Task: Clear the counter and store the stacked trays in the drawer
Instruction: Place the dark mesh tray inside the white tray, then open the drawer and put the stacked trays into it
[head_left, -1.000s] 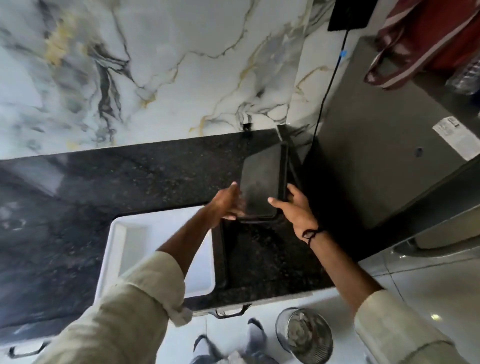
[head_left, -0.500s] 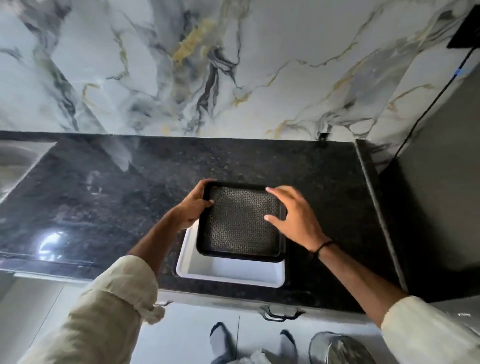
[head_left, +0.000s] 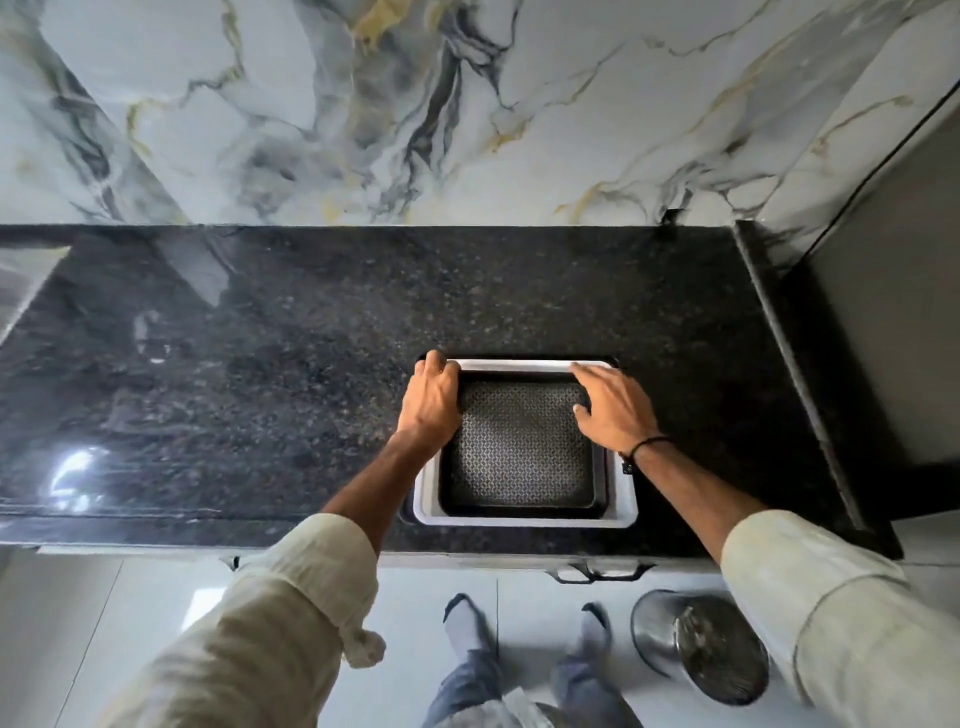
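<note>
A black tray with a patterned floor (head_left: 519, 447) lies nested inside a white tray (head_left: 524, 518) on the dark granite counter (head_left: 260, 374), near its front edge. My left hand (head_left: 432, 402) rests on the stack's far left corner, fingers curled over the rim. My right hand (head_left: 613, 408) lies flat on the far right corner, fingers spread over both rims. A black drawer handle (head_left: 597, 573) shows below the counter's front edge; the drawer front looks closed.
A marble backsplash (head_left: 467, 104) rises behind the counter. A grey appliance (head_left: 893, 338) stands against the counter's right end. A steel bin (head_left: 706, 644) stands on the floor by my feet. A second handle (head_left: 234, 562) sits further left.
The black tray came from the counter's right end over to the white tray and now sits down inside it. Both hands shifted to the stack's far corners.
</note>
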